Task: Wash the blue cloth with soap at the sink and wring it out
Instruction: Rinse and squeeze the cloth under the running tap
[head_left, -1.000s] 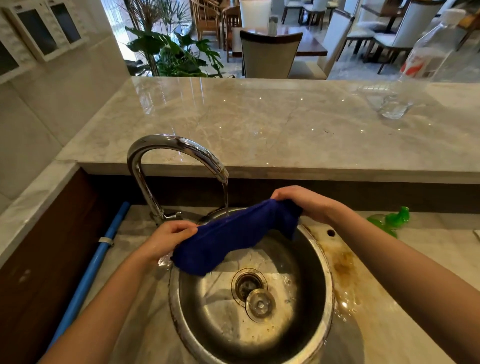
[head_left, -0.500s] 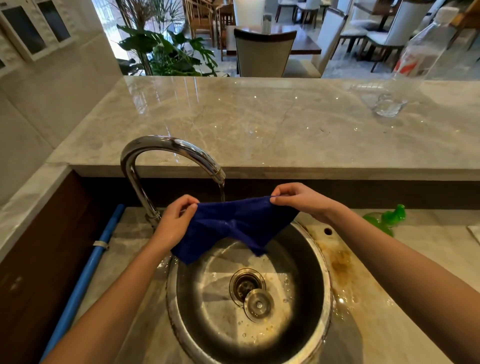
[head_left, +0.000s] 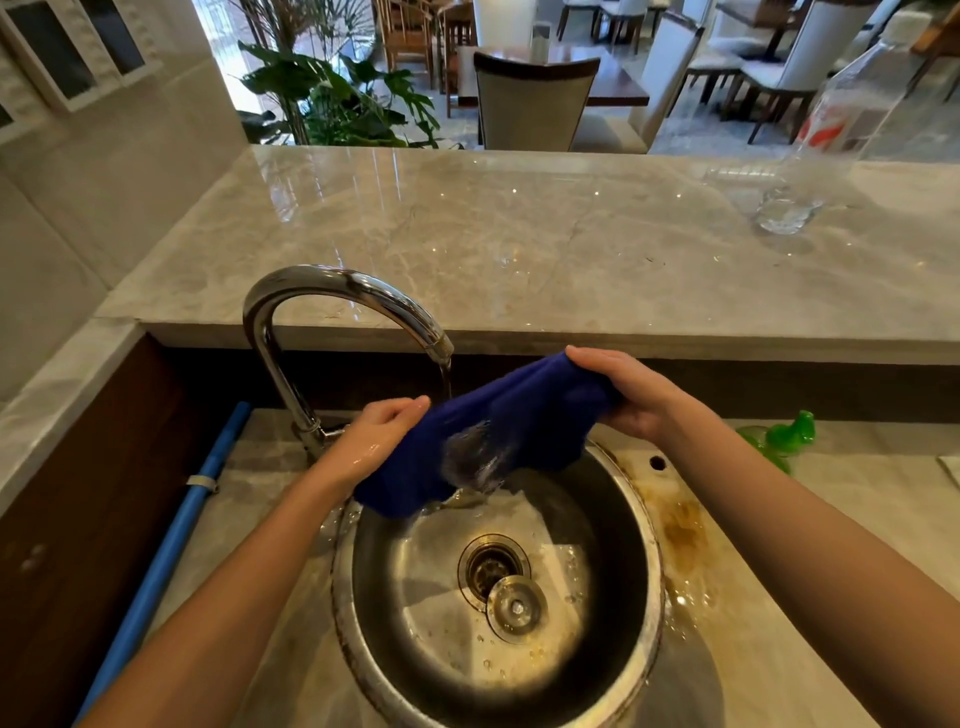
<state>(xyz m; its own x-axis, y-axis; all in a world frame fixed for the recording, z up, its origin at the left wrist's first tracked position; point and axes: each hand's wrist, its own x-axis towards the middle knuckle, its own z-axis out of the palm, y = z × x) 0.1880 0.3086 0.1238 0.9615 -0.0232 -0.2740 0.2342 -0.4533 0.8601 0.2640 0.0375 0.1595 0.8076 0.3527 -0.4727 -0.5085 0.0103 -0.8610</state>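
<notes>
Two bare forearms are seen reaching in from the near edge, one from each lower corner, over a lower marble surface (head_left: 810, 525) into which a round steel sink (head_left: 652, 597) is set. At the bottom of the basin an open drain (head_left: 488, 566) is seen, with a round metal stopper (head_left: 517, 608) lying just beside it on its near side; water drops are scattered around both. Brownish staining is spread on the marble along the sink's right rim. Over the far half of the basin the blue cloth (head_left: 519, 431) is held stretched between the hands, sloping down from right to left, its lowest corner hanging over the sink's far left rim. The left end is pinched by the left hand (head_left: 379, 439), fingers closed on the fabric; the right end is bunched inside the right hand (head_left: 623, 395), whose fingers are curled over the top of it. A thin stream of water from the curved chrome faucet (head_left: 332, 291), mounted at the far left of the sink, is seen falling onto the middle of the cloth, where a wet splash is visible. A blue pipe (head_left: 171, 545) is laid along the left edge of the lower surface, and a green object (head_left: 779, 436) rests toward its far right edge. Beyond, a raised marble counter (head_left: 519, 234) is seen, with a clear plastic bottle (head_left: 836, 124) near its right edge.
</notes>
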